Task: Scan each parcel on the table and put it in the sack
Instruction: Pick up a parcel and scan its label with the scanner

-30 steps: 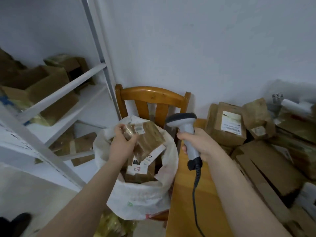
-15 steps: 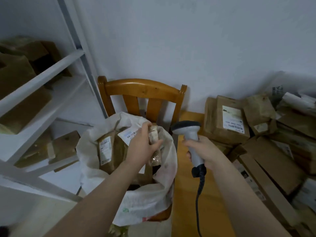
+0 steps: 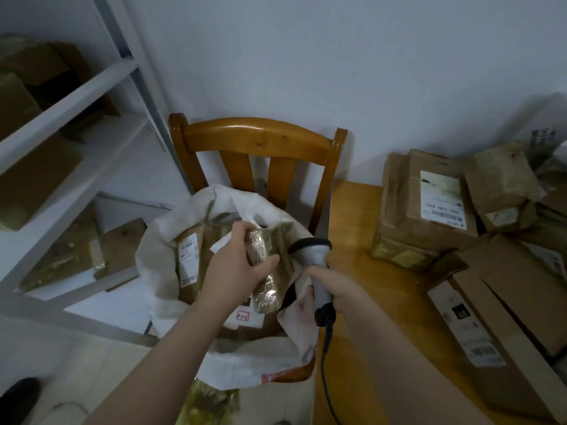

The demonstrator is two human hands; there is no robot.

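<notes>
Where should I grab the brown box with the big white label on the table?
Probably by its top edge, coming down from above. The labelled box stands upright, propped among other parcels that crowd its back and right side, but its top edge is bare. Pinch the front and back faces there.

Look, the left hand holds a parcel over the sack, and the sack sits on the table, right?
Not quite. The left hand does hold a parcel over the sack, but the sack sits on the wooden chair, beside the table. The head view shows it.
</notes>
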